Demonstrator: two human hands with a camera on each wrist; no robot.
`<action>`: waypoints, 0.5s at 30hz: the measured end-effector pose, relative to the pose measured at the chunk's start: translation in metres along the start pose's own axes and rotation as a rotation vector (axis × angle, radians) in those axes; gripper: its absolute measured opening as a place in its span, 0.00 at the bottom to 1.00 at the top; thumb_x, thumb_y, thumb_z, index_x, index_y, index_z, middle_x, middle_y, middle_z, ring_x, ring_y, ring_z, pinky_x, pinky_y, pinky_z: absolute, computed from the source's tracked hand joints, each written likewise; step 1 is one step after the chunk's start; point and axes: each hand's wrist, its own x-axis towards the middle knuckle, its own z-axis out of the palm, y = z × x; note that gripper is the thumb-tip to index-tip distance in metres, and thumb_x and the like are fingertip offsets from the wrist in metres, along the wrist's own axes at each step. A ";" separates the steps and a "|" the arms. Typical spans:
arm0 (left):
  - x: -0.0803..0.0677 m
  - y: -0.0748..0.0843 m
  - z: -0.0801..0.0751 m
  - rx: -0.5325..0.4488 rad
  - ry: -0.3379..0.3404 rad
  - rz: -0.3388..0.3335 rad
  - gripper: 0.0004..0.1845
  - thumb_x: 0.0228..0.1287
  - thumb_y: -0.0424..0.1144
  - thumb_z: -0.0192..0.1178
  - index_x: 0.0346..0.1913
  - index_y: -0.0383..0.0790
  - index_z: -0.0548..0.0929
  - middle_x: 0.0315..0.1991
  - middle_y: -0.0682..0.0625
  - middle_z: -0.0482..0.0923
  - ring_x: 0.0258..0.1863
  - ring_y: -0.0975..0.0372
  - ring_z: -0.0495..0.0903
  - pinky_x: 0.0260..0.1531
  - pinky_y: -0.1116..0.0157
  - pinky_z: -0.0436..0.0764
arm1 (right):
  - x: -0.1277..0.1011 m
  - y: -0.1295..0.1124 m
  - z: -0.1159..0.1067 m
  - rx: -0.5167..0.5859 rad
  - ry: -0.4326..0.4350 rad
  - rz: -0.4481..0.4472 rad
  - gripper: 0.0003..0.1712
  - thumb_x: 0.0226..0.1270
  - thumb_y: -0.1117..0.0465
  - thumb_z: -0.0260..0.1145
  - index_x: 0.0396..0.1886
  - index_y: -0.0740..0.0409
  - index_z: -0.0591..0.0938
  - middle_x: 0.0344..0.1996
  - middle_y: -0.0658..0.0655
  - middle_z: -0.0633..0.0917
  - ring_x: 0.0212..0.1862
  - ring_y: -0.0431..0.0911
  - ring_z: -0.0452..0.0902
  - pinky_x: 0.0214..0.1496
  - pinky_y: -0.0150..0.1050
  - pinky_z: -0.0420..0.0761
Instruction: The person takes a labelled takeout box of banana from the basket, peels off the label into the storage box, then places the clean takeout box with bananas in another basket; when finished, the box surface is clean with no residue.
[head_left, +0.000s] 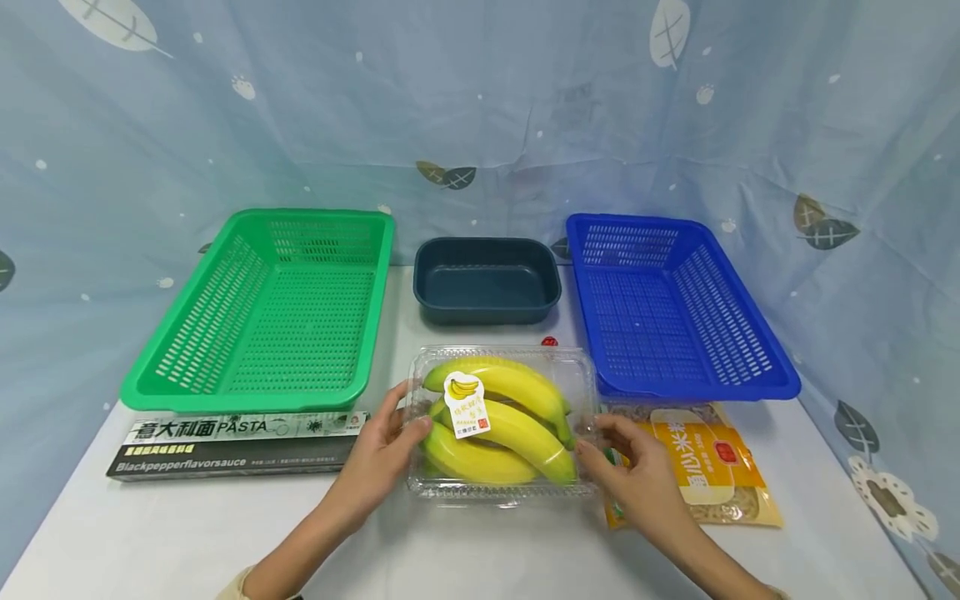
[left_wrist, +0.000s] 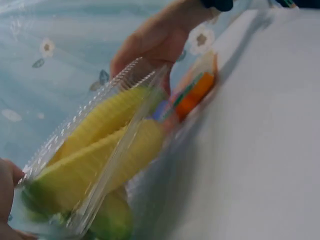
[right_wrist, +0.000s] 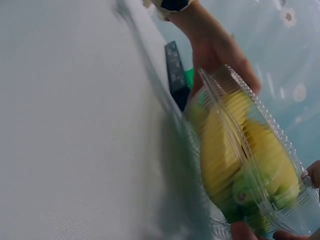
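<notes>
A clear plastic box [head_left: 504, 493] holds several yellow bananas [head_left: 517, 385] with green tips, and a white banana label [head_left: 469, 417] is stuck on its lid. My left hand [head_left: 386, 450] grips the box's left end, thumb on the near side. At the right end, my right hand [head_left: 637, 467] holds it between thumb and fingers. Both wrist views show the box hanging close over the white table with a shadow beneath; in the left one the far right hand [left_wrist: 155, 47] grips the end, and in the right one the left hand [right_wrist: 217, 57] does.
A green basket [head_left: 363, 333] stands at back left, a dark blue bin [head_left: 487, 317] in the middle, a blue basket [head_left: 697, 390] at right. A black pasta box [head_left: 232, 454] lies left; an orange food packet [head_left: 720, 467] lies partly behind my right hand. A small red object [head_left: 550, 342] sits behind the box.
</notes>
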 end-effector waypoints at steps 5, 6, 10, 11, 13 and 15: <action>0.013 -0.005 0.002 0.039 0.033 -0.009 0.35 0.67 0.44 0.55 0.72 0.44 0.53 0.62 0.34 0.65 0.59 0.50 0.70 0.57 0.54 0.68 | 0.014 0.008 0.006 -0.025 -0.028 0.033 0.22 0.61 0.50 0.66 0.49 0.59 0.77 0.41 0.56 0.78 0.44 0.48 0.75 0.42 0.37 0.79; 0.015 -0.006 0.002 0.036 0.035 -0.013 0.34 0.67 0.43 0.55 0.71 0.45 0.53 0.60 0.34 0.68 0.56 0.51 0.73 0.55 0.55 0.71 | 0.016 0.009 0.006 -0.032 -0.030 0.038 0.22 0.62 0.49 0.66 0.49 0.59 0.77 0.41 0.56 0.78 0.44 0.48 0.75 0.43 0.37 0.78; 0.023 -0.009 0.002 0.032 0.049 -0.019 0.30 0.67 0.42 0.55 0.69 0.49 0.58 0.52 0.39 0.76 0.46 0.54 0.79 0.45 0.59 0.78 | 0.023 0.011 0.009 -0.042 -0.022 0.039 0.21 0.63 0.50 0.65 0.49 0.59 0.78 0.39 0.56 0.79 0.43 0.47 0.76 0.40 0.35 0.79; 0.025 -0.010 0.002 0.038 0.052 -0.013 0.29 0.67 0.43 0.55 0.69 0.51 0.59 0.51 0.41 0.77 0.44 0.55 0.80 0.44 0.60 0.79 | 0.025 0.011 0.010 -0.039 -0.020 0.041 0.21 0.63 0.50 0.65 0.49 0.59 0.78 0.39 0.56 0.80 0.42 0.48 0.76 0.39 0.35 0.79; 0.028 -0.012 0.001 0.074 0.066 -0.002 0.28 0.67 0.44 0.55 0.68 0.51 0.59 0.52 0.42 0.76 0.44 0.56 0.79 0.43 0.60 0.78 | 0.029 0.011 0.012 -0.034 -0.017 0.054 0.21 0.63 0.48 0.65 0.48 0.58 0.79 0.38 0.56 0.80 0.42 0.47 0.76 0.38 0.34 0.79; 0.031 -0.013 0.001 0.113 0.080 0.004 0.28 0.68 0.46 0.54 0.68 0.50 0.59 0.54 0.43 0.75 0.46 0.56 0.78 0.45 0.59 0.77 | 0.033 0.012 0.014 -0.010 -0.020 0.076 0.21 0.62 0.46 0.65 0.46 0.57 0.79 0.38 0.56 0.81 0.41 0.47 0.76 0.38 0.34 0.79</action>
